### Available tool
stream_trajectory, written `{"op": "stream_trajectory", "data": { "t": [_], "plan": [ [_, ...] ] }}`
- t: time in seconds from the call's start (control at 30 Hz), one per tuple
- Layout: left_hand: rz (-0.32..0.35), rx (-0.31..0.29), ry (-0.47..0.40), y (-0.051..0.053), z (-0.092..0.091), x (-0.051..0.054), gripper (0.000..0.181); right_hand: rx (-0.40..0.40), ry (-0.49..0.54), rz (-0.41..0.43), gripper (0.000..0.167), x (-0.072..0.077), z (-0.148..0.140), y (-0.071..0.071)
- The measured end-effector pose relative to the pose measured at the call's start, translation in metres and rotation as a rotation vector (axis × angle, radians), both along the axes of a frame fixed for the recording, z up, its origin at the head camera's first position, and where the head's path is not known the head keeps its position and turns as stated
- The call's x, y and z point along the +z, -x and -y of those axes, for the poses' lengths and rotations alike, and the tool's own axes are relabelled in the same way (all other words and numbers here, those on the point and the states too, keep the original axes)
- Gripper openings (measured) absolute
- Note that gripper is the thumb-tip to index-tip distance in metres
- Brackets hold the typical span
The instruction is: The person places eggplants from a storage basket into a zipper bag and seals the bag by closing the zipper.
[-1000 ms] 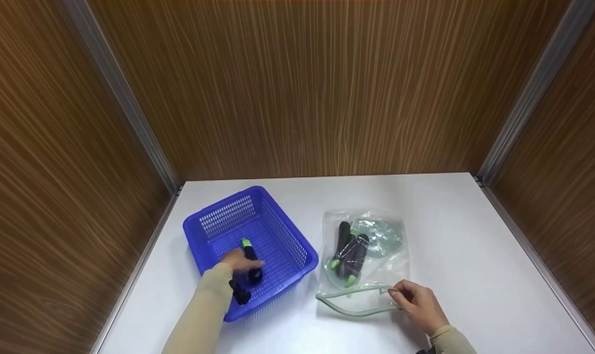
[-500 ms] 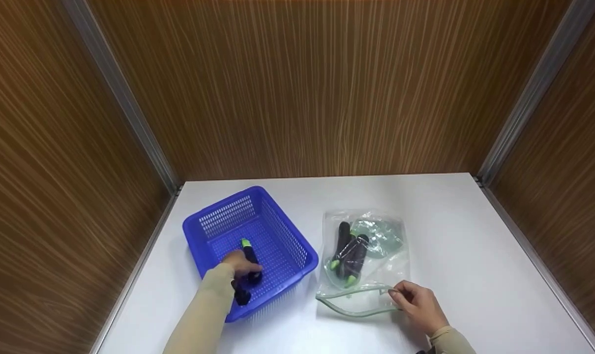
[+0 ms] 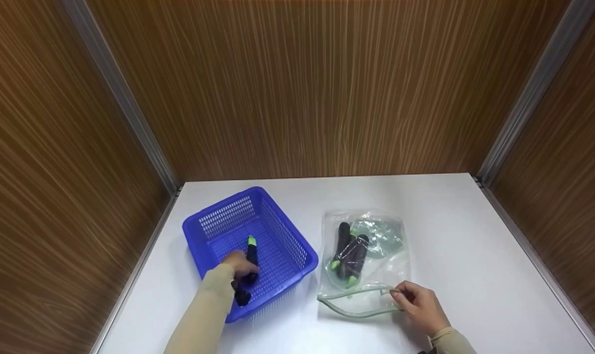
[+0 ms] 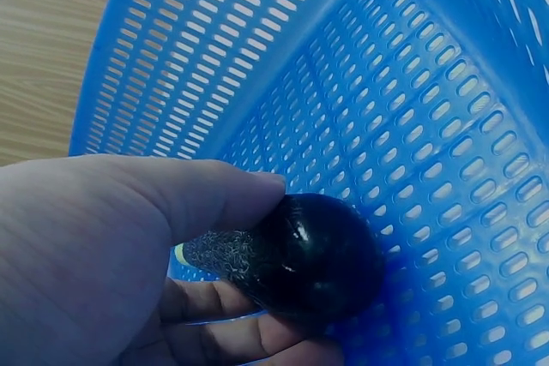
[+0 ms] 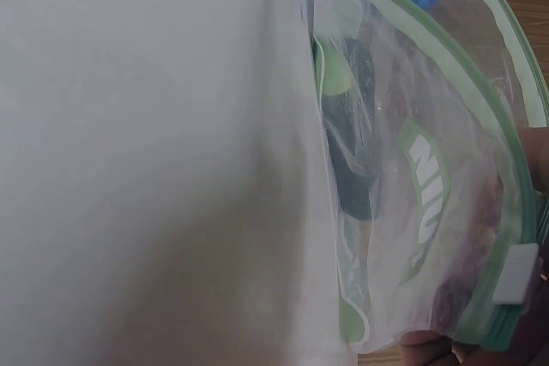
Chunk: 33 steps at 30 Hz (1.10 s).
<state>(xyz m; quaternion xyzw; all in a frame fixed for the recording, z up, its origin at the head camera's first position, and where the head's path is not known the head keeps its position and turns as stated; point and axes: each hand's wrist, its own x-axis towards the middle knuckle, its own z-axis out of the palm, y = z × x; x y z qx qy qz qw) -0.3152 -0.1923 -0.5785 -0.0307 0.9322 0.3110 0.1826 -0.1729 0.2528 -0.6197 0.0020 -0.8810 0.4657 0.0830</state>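
In the head view my left hand (image 3: 238, 263) reaches into a blue basket (image 3: 290, 223) and grips a small dark eggplant (image 3: 252, 253) with a green stem end. The left wrist view shows the thumb over the eggplant (image 4: 330, 255) and fingers beneath it, its blunt glossy end sticking out. My right hand (image 3: 420, 306) pinches the right corner of the mouth of a clear zip bag (image 3: 393, 268), which gapes. Inside the bag lie several eggplants (image 3: 359, 255). In the right wrist view a white slider (image 5: 517, 276) sits on the green zip beside the fingers.
A dark object (image 3: 242, 296) shows beside my left wrist at the basket's near side; its kind cannot be told. The basket and bag stand on a white table (image 3: 450, 236), enclosed by wood-grain panels (image 3: 327, 98) at the back and sides.
The eggplant in the basket has turned slightly, its stem end shifting right, as my left fingers have closed further around it. The right hand and bag have hardly moved.
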Motion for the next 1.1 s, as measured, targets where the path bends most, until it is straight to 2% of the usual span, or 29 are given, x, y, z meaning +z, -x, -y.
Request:
{"op": "stream_trajectory", "data": {
  "t": [0.17,0.27,0.57,0.8,1.1],
  "plan": [
    [-0.008,-0.022,0.033,-0.002,-0.001,0.004,0.034,-0.01,-0.014,-0.002,0.012,0.001,0.0,0.0],
    [-0.005,-0.015,0.029,-0.002,0.0,0.005,0.037,-0.012,-0.015,0.001,0.012,0.002,0.0,0.0],
    [-0.036,-0.01,0.052,0.003,0.002,0.007,0.05,-0.018,-0.019,-0.001,0.013,0.003,0.0,0.0],
    [-0.086,0.024,0.0,-0.002,-0.002,0.024,0.046,-0.026,-0.026,0.003,0.013,0.006,0.0,0.001],
    [-0.209,-0.003,-0.054,-0.014,-0.009,0.049,0.039,-0.026,-0.036,0.021,0.012,0.008,0.0,0.0]
  ]
}}
